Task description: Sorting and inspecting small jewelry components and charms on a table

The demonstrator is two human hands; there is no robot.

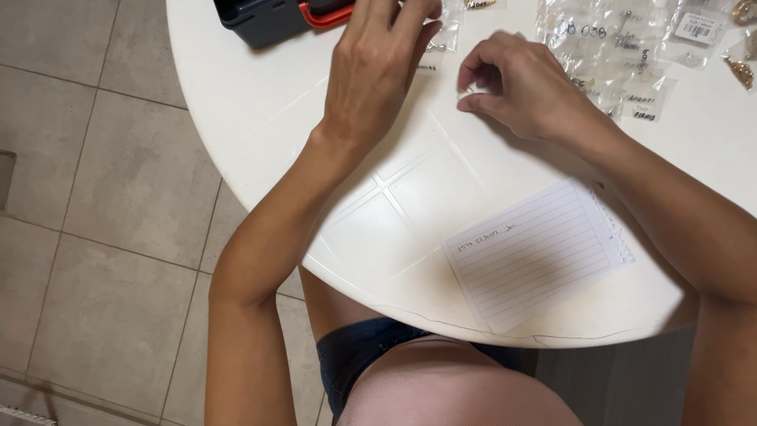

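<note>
A tiny pale ring-like piece (pixel 468 91), possibly metal, pinched at fingertips above the white table; small clear bag (pixel 438 39) lying flat nearby.

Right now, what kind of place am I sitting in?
Probably a home or small hobby workspace: a round white plastic table on grey floor tiles, small clear plastic bags of metal jewellery parts, and a lined notepad sheet.

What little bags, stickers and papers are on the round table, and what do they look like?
Clear plastic bags: piled at the table's far right, with white labels.
Barcode sticker: white rectangle on a far-right bag.
Small clear bag: under the left hand.
Lined notepad sheet: white, near edge, below the right hand.
</note>
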